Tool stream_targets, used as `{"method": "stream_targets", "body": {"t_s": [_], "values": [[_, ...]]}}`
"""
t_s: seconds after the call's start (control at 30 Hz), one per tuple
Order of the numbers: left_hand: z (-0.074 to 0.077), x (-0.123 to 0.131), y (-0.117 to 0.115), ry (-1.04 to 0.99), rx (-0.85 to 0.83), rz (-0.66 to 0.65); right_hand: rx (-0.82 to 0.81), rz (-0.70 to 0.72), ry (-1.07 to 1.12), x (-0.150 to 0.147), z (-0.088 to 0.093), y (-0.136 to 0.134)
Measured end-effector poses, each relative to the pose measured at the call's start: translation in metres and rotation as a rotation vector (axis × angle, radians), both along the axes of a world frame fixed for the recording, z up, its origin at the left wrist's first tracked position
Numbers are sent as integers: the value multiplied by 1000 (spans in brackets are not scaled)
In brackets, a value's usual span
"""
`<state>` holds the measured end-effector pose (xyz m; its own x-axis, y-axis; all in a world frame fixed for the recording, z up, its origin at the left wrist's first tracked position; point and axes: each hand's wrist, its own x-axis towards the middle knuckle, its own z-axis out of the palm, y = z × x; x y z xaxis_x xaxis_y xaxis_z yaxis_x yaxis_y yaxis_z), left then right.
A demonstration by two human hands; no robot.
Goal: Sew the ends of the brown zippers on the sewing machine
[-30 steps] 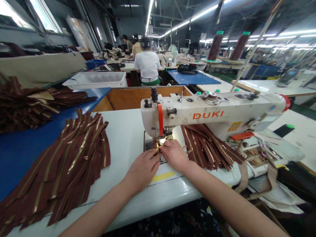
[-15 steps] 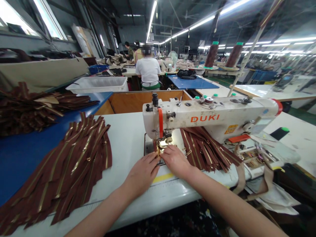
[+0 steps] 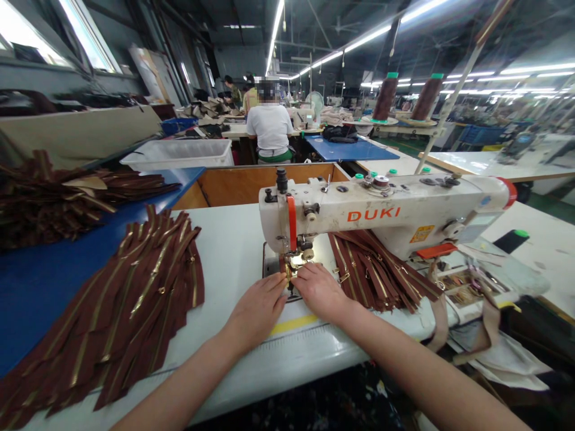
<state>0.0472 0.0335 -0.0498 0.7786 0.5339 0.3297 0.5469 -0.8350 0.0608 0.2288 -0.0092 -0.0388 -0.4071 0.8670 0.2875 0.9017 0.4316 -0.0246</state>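
A white DUKI sewing machine (image 3: pixel 372 209) stands before me, its needle area just ahead of my fingers. Under the presser foot lies a brown zipper (image 3: pixel 282 263), mostly covered by the foot and my hands. My left hand (image 3: pixel 260 302) pinches the zipper's near end from the left, fingertips by the metal needle plate. From the right, my right hand (image 3: pixel 318 292) presses and grips the same end, fingers curled. A large pile of brown zippers (image 3: pixel 135 287) with gold teeth spreads to the left. More zippers (image 3: pixel 372 272) lie under the machine arm, to the right.
A parts tray (image 3: pixel 471 287) with small tools sits at the right. Further brown strips (image 3: pixel 54 197) are heaped on the blue table (image 3: pixel 27 305). Ahead are a white bin (image 3: pixel 179 152) and a seated person in a white shirt (image 3: pixel 269 129). Thread cones (image 3: pixel 385 99) stand behind the machine.
My left hand has shifted slightly left and back from the right hand. The right hand stays almost in place.
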Motion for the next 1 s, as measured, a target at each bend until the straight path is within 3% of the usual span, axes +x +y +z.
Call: {"method": "stream_targets", "body": {"t_s": [0.3, 0.53, 1.0], "values": [[9, 11, 18, 2, -24, 19, -15, -78, 39, -2, 0, 12], [3, 10, 30, -26, -17, 8, 3, -134, 71, -3, -1, 9], [6, 13, 28, -17, -49, 46, 46, -119, 132, -3, -1, 6]]}}
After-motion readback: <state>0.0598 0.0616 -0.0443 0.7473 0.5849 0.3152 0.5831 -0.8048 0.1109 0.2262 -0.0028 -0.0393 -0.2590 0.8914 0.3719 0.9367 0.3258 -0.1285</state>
